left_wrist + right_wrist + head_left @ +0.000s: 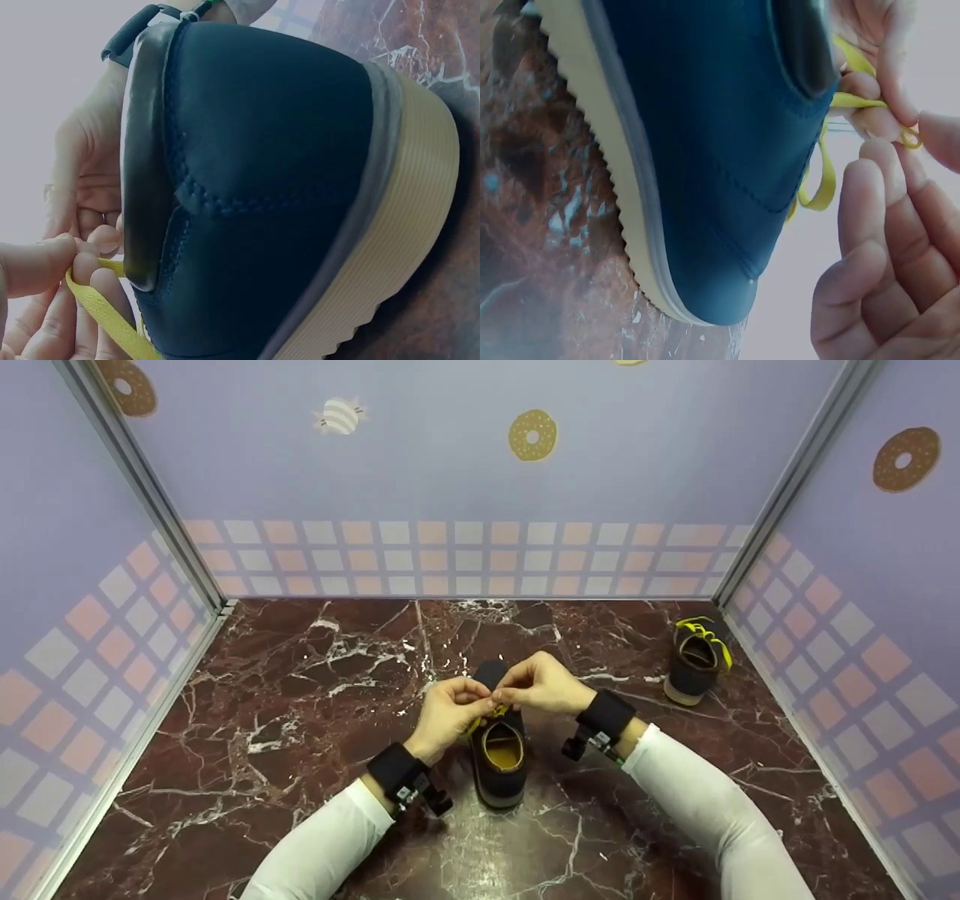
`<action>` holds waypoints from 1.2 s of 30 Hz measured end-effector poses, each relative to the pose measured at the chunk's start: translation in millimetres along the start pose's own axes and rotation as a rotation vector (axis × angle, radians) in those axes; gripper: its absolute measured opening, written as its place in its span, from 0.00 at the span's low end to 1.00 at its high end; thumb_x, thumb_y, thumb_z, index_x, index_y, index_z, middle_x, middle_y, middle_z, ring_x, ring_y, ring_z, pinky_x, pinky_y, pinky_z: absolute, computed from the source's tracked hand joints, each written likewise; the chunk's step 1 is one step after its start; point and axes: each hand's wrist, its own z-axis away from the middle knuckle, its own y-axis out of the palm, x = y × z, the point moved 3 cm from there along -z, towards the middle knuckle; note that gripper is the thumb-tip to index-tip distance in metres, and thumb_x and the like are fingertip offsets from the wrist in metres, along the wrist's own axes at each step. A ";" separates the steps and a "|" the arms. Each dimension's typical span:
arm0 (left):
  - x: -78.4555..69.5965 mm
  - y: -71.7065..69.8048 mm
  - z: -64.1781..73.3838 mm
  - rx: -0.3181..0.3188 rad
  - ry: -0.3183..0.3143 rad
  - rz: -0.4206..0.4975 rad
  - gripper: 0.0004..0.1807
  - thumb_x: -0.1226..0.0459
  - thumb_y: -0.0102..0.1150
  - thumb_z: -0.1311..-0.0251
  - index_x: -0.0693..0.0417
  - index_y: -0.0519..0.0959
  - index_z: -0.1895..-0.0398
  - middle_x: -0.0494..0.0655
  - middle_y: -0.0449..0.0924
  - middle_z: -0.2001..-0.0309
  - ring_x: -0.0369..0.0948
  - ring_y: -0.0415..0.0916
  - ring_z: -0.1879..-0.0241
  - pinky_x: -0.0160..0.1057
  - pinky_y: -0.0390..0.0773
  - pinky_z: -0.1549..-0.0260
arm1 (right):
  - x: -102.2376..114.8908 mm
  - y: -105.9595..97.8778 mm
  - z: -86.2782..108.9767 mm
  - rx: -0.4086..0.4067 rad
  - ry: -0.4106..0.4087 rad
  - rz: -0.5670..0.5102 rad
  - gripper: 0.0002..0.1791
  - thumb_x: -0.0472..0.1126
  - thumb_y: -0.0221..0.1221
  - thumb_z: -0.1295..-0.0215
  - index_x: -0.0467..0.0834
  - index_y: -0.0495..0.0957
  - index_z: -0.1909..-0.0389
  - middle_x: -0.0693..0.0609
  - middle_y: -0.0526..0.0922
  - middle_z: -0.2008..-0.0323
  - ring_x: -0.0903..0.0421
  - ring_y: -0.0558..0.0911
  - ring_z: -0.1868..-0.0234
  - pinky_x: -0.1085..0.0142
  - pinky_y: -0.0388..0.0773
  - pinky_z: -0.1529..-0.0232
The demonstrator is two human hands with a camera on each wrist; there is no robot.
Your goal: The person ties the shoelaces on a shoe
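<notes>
A dark blue shoe [499, 786] with a cream ridged sole [420, 172] stands on the marbled surface, its heel nearest me. Its yellow lace [826, 180] comes up over the tongue and hangs in a loop at one side. My left hand [441, 718] is at the shoe's left and pinches a strand of the lace between thumb and fingers. Across from it, my right hand [549, 687] pinches a small bit of the same lace between thumb and forefinger. The fingertips of both hands meet above the laces and partly hide the knot area.
Another dark shoe [691, 675] with a yellow lace [697, 624] tied in a bow stands at the back right, near the right wall. Patterned walls [450, 480] enclose the marbled table [300, 735] at the back and both sides.
</notes>
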 end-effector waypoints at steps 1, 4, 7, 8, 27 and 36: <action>0.1 -0.2 -0.1 0.006 0.000 0.000 0.09 0.73 0.78 0.36 0.70 0.87 0.58 0.42 0.93 0.71 0.34 0.84 0.74 0.28 0.76 0.77 | 0.2 0.6 0.2 -0.004 -0.004 0.001 0.07 0.36 0.71 0.25 0.37 0.95 0.58 0.37 0.96 0.64 0.50 0.91 0.71 0.64 0.90 0.66; 0.0 -2.1 -0.7 0.028 -0.014 -0.006 0.09 0.72 0.76 0.35 0.70 0.87 0.57 0.40 0.92 0.72 0.34 0.81 0.77 0.28 0.74 0.79 | 1.3 2.1 0.9 -0.016 -0.027 0.012 0.06 0.34 0.70 0.25 0.36 0.95 0.59 0.37 0.95 0.65 0.52 0.90 0.72 0.68 0.88 0.67; -2.3 -5.9 -3.6 0.045 -0.018 -0.032 0.09 0.71 0.73 0.33 0.69 0.88 0.54 0.44 0.92 0.72 0.35 0.79 0.78 0.29 0.74 0.80 | 1.7 3.3 0.7 -0.030 -0.059 0.028 0.07 0.34 0.69 0.24 0.35 0.95 0.60 0.37 0.94 0.68 0.51 0.89 0.73 0.74 0.84 0.68; -3.9 -7.9 -5.1 0.045 -0.006 -0.057 0.08 0.71 0.71 0.33 0.68 0.89 0.54 0.46 0.92 0.71 0.36 0.79 0.77 0.29 0.75 0.79 | 1.5 3.6 0.7 -0.035 -0.068 0.032 0.07 0.34 0.69 0.24 0.35 0.94 0.60 0.37 0.94 0.68 0.49 0.89 0.73 0.75 0.83 0.68; -12.7 -21.9 -11.8 0.115 0.136 -0.945 0.06 0.58 0.76 0.37 0.48 0.95 0.62 0.45 0.95 0.66 0.46 0.90 0.66 0.47 0.86 0.61 | -3.4 5.7 5.4 -0.017 -0.030 0.023 0.07 0.33 0.68 0.25 0.36 0.95 0.59 0.37 0.94 0.67 0.30 0.90 0.68 0.76 0.82 0.68; -13.0 -22.7 -14.2 0.116 0.146 -0.925 0.03 0.62 0.75 0.39 0.50 0.94 0.66 0.45 0.94 0.70 0.42 0.86 0.71 0.45 0.84 0.65 | -2.6 5.5 5.8 -0.017 -0.054 0.049 0.06 0.33 0.69 0.26 0.37 0.95 0.60 0.38 0.94 0.68 0.46 0.90 0.71 0.76 0.82 0.68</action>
